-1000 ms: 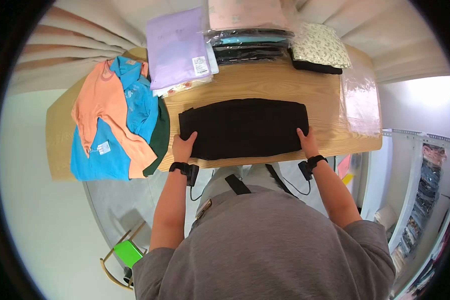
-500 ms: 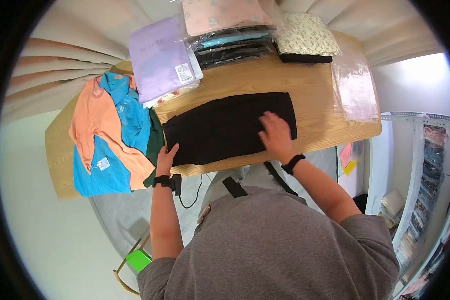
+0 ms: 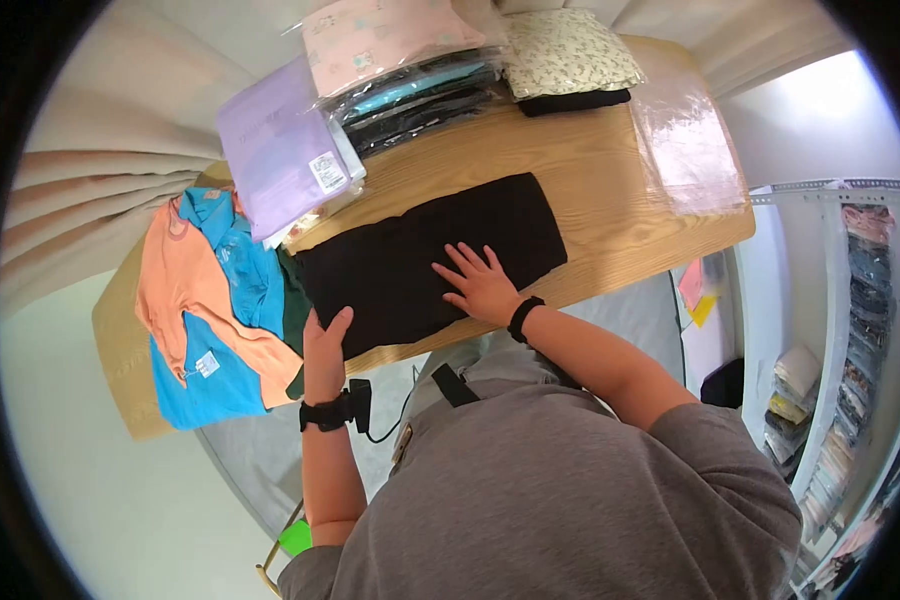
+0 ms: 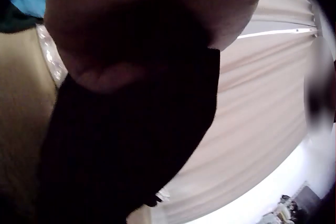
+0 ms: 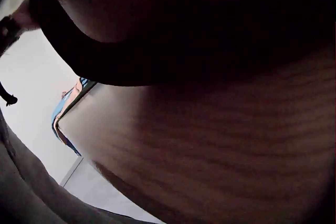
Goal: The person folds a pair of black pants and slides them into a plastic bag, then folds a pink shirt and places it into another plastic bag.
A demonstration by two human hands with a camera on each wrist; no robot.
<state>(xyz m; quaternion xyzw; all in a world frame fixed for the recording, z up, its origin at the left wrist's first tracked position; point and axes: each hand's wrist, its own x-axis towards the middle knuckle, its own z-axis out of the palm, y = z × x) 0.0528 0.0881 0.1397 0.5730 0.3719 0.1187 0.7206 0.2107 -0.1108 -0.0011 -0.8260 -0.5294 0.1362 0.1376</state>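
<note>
A folded black garment (image 3: 420,260) lies in a long rectangle on the wooden table, slanting up to the right in the head view. At its near left corner, my left hand (image 3: 324,345) grips the edge, thumb on top and the other fingers mostly hidden. My right hand (image 3: 482,287) rests palm down on the middle of the cloth with fingers spread. In the left wrist view the dark cloth (image 4: 131,140) hangs over much of the picture below the hand. The right wrist view is dim, with the garment's black edge (image 5: 110,71) under the palm.
Orange and blue shirts (image 3: 215,320) lie at the table's left. Behind the garment are a purple packaged item (image 3: 280,150), a stack of bagged clothes (image 3: 400,60) and a floral folded cloth (image 3: 570,55). Clear plastic bags (image 3: 685,145) lie at the right end of the wooden table (image 3: 610,190).
My right hand has let go of the garment's right end and moved left onto its middle, fingers spread. My left hand keeps its corner. The head view has turned, tilting the scene.
</note>
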